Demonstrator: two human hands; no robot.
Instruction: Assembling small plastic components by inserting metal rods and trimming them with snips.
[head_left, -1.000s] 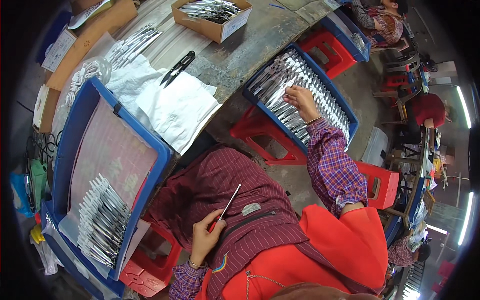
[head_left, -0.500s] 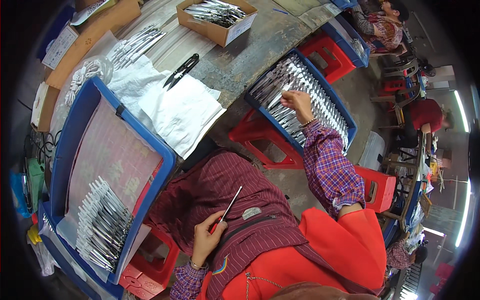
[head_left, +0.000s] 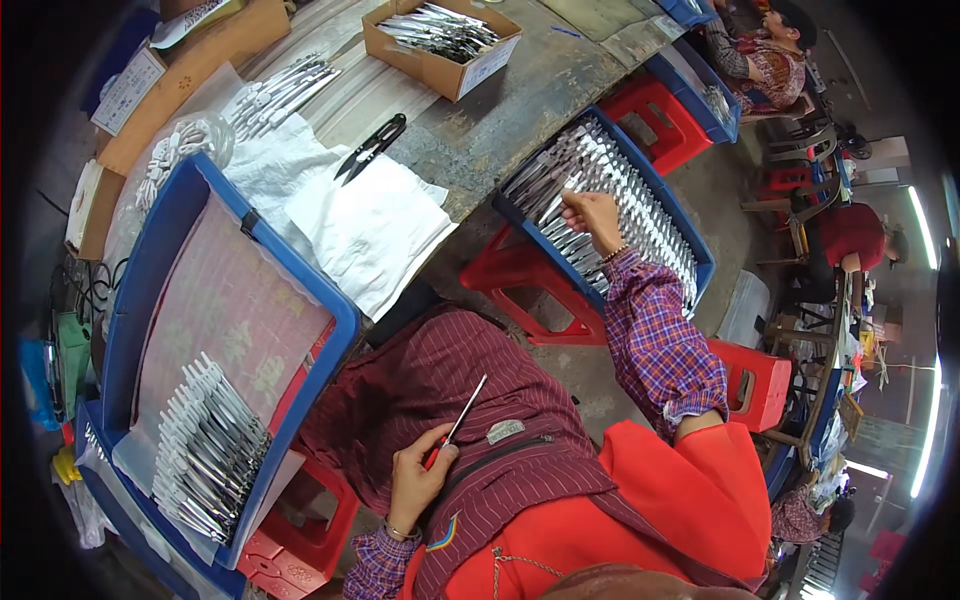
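My left hand (head_left: pixel 420 475) rests on my lap, its fingers wrapped round the red handle of a screwdriver (head_left: pixel 468 408). The thin metal shaft points up and away from me. On the right, my right hand (head_left: pixel 592 218) is closed over a blue tray (head_left: pixel 706 262) packed with rows of slim, shiny metal pieces (head_left: pixel 640 205). Whether a piece is between its fingers is hidden. At the left, a tilted blue bin (head_left: pixel 345 318) holds a pile of similar slim pieces (head_left: pixel 210 450) with white ends.
Black snips (head_left: pixel 372 148) lie on a white cloth (head_left: pixel 365 225) on the worktable (head_left: pixel 480 140). A cardboard box (head_left: pixel 450 72) of slim pieces stands farther back. Red stools (head_left: pixel 530 285) support the right tray. Another person (head_left: pixel 765 65) sits at the far right.
My right hand has moved very slightly, staying over the right tray. The left hand keeps its hold on the screwdriver. The whole view has shifted a little.
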